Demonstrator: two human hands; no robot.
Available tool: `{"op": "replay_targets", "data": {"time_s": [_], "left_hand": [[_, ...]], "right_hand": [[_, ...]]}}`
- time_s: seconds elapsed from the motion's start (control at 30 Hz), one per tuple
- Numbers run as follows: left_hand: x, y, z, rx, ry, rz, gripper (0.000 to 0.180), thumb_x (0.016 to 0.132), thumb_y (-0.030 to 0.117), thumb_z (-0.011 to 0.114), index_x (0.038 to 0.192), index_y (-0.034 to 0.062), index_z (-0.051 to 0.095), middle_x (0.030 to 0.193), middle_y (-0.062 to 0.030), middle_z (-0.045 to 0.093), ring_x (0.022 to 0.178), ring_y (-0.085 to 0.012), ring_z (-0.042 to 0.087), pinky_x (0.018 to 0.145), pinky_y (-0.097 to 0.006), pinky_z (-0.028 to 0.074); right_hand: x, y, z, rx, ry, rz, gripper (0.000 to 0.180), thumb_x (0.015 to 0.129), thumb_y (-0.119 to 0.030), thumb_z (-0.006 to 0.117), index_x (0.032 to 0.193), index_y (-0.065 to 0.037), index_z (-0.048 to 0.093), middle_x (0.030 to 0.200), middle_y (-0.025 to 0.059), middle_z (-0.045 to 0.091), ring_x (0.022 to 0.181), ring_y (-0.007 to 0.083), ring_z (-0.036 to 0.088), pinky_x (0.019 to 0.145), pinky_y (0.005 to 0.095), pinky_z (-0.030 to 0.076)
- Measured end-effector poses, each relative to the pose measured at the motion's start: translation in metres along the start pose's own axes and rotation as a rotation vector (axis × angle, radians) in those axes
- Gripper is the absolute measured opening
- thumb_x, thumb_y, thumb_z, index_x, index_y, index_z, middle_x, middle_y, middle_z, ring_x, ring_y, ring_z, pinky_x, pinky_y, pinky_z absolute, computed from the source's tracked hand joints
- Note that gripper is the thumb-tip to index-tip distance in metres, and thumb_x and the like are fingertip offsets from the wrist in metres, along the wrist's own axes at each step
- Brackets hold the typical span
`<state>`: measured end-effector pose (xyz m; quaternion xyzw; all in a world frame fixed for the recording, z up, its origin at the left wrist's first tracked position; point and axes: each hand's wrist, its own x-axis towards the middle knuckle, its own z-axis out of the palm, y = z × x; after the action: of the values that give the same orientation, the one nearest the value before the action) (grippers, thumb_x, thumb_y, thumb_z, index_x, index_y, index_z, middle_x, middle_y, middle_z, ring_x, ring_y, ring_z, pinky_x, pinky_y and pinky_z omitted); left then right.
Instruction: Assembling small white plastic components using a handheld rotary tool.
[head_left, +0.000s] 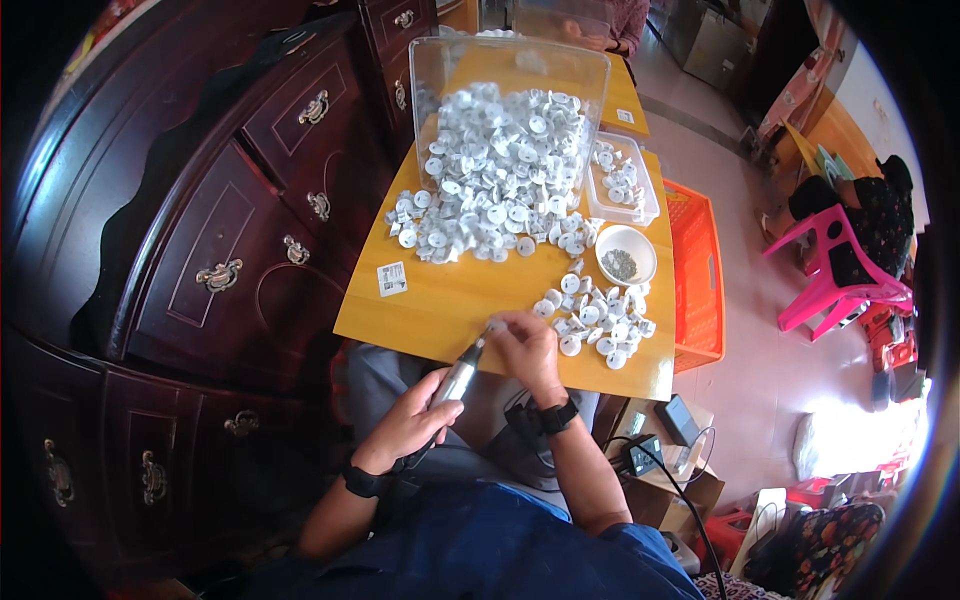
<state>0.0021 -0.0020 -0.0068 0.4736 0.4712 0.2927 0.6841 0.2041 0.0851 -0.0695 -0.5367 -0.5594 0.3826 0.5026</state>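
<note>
L hand [408, 425] clenches a slim silver pen-shaped power tool [458, 378], tip angled onto a small white round plastic part [497, 326] pinched in the R hand [527, 345] at the yellow wooden tabletop [450, 300] edge, prob. for steadiness; similar parts [598, 318] lie beside; small white square label [392, 279] lies flat to the left.

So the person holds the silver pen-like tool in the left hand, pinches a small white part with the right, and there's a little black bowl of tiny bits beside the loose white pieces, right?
Nearly. The bowl is white, not black; only the tiny bits inside it are dark, as the head view shows. The rest holds: the left hand grips the silver pen-like tool, the right hand pinches a small white part at the tool's tip, and the bowl sits beside the loose white pieces.
</note>
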Motion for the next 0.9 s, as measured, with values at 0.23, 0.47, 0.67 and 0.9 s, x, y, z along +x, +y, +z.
{"op": "replay_targets", "data": {"time_s": [0.23,0.47,0.67,0.9], "left_hand": [[-0.016,-0.008,-0.01,0.04,-0.099,-0.028,0.062,0.095,0.022,0.069,0.146,0.0038,0.039,0.09,-0.0018,0.056,0.063,-0.0064,0.053,0.055,-0.022,0.047],[-0.015,-0.054,-0.033,0.717,-0.161,-0.047,0.078,0.082,0.029,0.075,0.145,0.0007,0.038,0.118,-0.0268,0.065,0.105,-0.0404,0.066,0.091,-0.042,0.052],[0.05,-0.103,-0.027,0.908,-0.173,-0.169,0.07,0.083,0.025,0.068,0.144,0.0023,0.041,0.117,-0.0284,0.064,0.109,-0.0426,0.064,0.09,-0.045,0.051],[0.175,-0.326,-0.024,1.073,-0.207,0.385,0.066,0.081,0.012,0.061,0.145,0.0133,0.046,0.119,-0.0233,0.066,0.108,-0.0404,0.065,0.089,-0.048,0.051]], "right_hand": [[0.008,-0.004,-0.018,-0.344,0.111,-0.314,0.012,0.086,-0.002,0.065,0.095,-0.005,0.073,0.086,0.0148,0.064,0.08,0.0316,0.067,0.067,0.0392,0.054],[0.007,-0.002,-0.036,-0.589,0.122,-0.34,0.02,0.083,0.0,0.064,0.099,-0.01,0.072,0.103,0.0084,0.062,0.085,0.0328,0.067,0.07,0.0428,0.056],[0.007,-0.003,-0.037,-0.683,0.16,-0.331,0.025,0.086,-0.001,0.063,0.108,-0.011,0.07,0.104,0.0081,0.063,0.087,0.0321,0.067,0.071,0.0409,0.056],[0.007,0.002,-0.036,-0.784,0.157,-0.367,0.032,0.083,-0.001,0.063,0.114,-0.011,0.067,0.106,0.0064,0.062,0.09,0.0283,0.065,0.072,0.04,0.054]]}}
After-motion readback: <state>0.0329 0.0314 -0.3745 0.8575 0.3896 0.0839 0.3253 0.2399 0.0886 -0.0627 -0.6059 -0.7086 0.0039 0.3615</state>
